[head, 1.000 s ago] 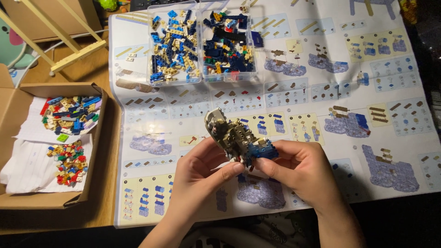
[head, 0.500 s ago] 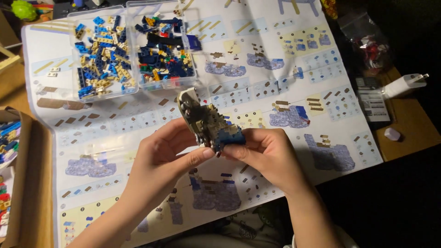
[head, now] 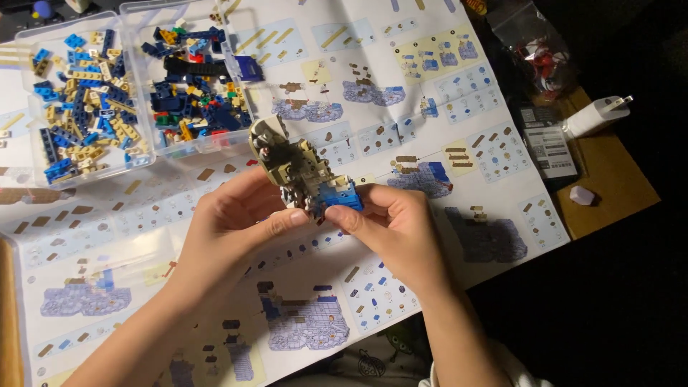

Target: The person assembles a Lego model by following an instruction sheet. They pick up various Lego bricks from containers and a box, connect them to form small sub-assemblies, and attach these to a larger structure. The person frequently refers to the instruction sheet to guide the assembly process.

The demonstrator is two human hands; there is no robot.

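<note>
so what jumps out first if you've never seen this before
Mid-frame, the left hand and right hand hold a small tan and blue brick model between them above a big printed instruction sheet. At upper left sit two clear trays of loose bricks, mostly blue and tan. A white charger plug lies on the table at far right.

Brown wooden table (head: 616, 179) under lamplight, dark floor (head: 616, 308) beyond its right edge.

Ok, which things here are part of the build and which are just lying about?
In use: left hand, right hand, brick model, two clear trays of bricks, instruction sheet.
Lying about: white charger, plastic bag, small pale block.
</note>
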